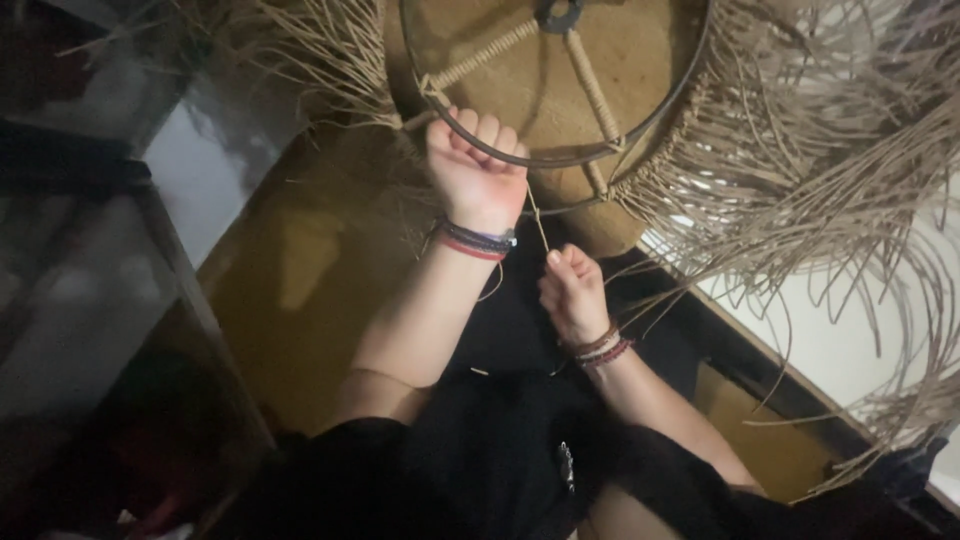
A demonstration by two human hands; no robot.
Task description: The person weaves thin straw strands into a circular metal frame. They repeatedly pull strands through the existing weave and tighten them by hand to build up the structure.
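A round dark metal frame (640, 135) with rattan-wrapped spokes (590, 85) hangs in front of me. My left hand (475, 165) is closed around its lower rim. Below it, my right hand (572, 290) pinches a thin rattan strand (537, 222) that runs up taut to the rim beside the left hand. Both wrists carry bead bracelets. Long loose rattan strips (830, 170) fan out from the frame's right side and top left.
A dim glass-fronted cabinet (90, 260) stands at the left. A brown mat (300, 270) lies under the frame. A white surface with a dark edge (830, 345) is at the right. My lap in black clothing (520, 460) fills the bottom.
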